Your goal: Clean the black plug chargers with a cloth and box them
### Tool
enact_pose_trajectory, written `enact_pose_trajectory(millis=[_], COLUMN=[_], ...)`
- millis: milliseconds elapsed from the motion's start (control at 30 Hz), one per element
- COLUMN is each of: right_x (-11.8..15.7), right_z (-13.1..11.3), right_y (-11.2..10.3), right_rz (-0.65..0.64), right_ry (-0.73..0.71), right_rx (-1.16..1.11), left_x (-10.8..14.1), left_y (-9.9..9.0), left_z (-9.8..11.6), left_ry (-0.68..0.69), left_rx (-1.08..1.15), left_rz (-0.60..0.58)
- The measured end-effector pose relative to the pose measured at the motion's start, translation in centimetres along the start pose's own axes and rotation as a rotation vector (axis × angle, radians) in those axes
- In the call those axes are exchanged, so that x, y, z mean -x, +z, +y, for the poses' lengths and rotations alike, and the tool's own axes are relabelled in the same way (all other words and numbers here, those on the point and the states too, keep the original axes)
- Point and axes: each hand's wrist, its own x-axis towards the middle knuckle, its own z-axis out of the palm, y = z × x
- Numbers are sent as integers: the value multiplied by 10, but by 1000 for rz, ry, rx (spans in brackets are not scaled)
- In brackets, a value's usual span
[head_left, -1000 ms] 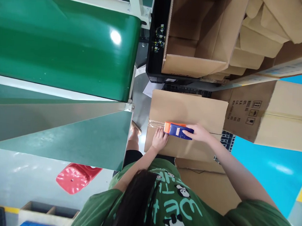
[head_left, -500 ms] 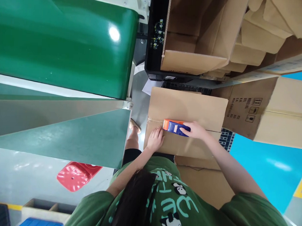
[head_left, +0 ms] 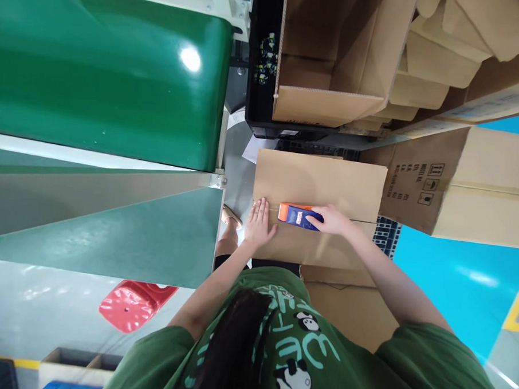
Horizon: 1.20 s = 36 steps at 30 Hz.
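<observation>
A cardboard box (head_left: 320,180) with its top flaps folded in lies before me, a seam running across it. My right hand (head_left: 332,220) grips the rear end of an orange and dark blue tape dispenser (head_left: 297,215), which rests along the seam. Left of the dispenser, my left hand (head_left: 259,224) lies flat on the box near its left edge, fingers stretched out over the seam and holding nothing. A small gap separates this hand from the dispenser.
An open carton (head_left: 327,108) stands in a black tray (head_left: 259,111) beyond the box. A printed carton (head_left: 423,179) is at the right. On the left is a green conveyor belt (head_left: 105,84). A red stool (head_left: 129,306) stands at lower left.
My left hand has moved forward and left, its curled fingers now spread flat over the seam. The dispenser stays in my right hand at nearly the same place. The view has shifted slightly.
</observation>
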Motion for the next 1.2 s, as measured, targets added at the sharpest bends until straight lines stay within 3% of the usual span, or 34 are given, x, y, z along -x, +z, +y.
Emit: enact_pose_trajectory(millis=[200, 400, 600, 833, 1000, 1200], right_x=[0, 6, 20, 67, 115, 151], right_z=[-7, -10, -4, 43, 79, 110], right_y=[-9, -17, -23, -40, -57, -67], right_rz=[-44, -100, -77, -6, 2, -29], right_ry=[8, 52, 55, 124, 170, 233], right_rx=[-17, -44, -62, -89, -109, -129], left_x=[-8, -8, -8, -8, -8, -9], left_y=[12, 10, 11, 13, 12, 12], left_z=[7, 3, 3, 2, 3, 3], left_ry=[47, 60, 50, 45, 40, 41], left_rx=[15, 8, 5, 33, 49, 56], left_rz=[-32, -51, -60, -55, -47, -39])
